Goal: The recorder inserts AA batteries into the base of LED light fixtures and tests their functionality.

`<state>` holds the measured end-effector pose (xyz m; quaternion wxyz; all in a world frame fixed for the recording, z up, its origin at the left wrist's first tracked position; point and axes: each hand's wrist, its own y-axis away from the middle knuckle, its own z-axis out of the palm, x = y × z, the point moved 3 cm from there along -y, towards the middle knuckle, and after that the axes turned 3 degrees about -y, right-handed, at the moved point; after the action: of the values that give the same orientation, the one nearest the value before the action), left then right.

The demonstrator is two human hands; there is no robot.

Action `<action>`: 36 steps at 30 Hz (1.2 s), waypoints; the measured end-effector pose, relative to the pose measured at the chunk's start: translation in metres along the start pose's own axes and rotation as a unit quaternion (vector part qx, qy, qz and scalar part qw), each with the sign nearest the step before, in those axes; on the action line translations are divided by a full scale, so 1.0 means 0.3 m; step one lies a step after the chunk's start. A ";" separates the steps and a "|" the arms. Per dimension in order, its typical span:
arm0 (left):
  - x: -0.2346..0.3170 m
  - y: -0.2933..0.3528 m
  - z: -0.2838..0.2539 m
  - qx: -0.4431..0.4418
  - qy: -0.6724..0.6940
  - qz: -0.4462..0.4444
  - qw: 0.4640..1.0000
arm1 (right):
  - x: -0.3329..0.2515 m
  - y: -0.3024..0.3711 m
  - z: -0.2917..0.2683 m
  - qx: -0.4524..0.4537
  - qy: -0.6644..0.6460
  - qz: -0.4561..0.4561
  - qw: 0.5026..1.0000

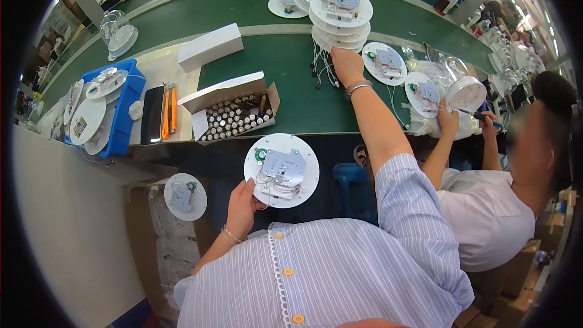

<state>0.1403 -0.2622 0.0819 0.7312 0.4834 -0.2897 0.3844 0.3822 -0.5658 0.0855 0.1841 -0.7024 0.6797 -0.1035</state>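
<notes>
In front of my chest, my left hand (241, 205) pinches the lower left edge of a round white disc (252, 173). The disc carries a grey metal plate, a small green part and thin white wires. My right arm reaches forward over the green bench to a stack of similar discs (341, 7). There my right hand (347, 65) grips the near edge at the bottom of the stack, its fingertips partly hidden. Wires with dark connectors (325, 70) dangle beside it. Right of that hand lies another disc (384, 64) with its plate facing up.
An open box of batteries (237, 116) stands near the bench edge, beside a closed white box (210, 47), orange cutters (169, 112) and a black phone (152, 115). A blue bin (124, 106) holds more discs. At right, a co-worker (486, 188) handles a clear-domed piece (466, 93).
</notes>
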 end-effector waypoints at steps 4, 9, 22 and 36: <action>-0.014 0.008 -0.022 0.006 0.006 0.000 1.000 | -0.025 -0.018 -0.027 -0.053 0.081 -0.129 0.987; -0.002 0.010 -0.021 0.021 0.015 0.008 1.000 | -0.038 -0.026 -0.051 -0.093 0.090 -0.161 0.978; 0.004 0.001 -0.014 0.003 0.016 0.002 1.000 | -0.074 -0.011 -0.064 -0.073 0.060 -0.109 0.989; 0.016 0.043 -0.018 0.005 0.007 0.030 0.999 | -0.143 -0.002 0.058 -0.323 -0.596 0.299 0.671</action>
<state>0.1323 -0.2527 0.0899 0.7184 0.4757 -0.2972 0.4114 0.3873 -0.5210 0.0744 0.3333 -0.3897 0.5899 0.6238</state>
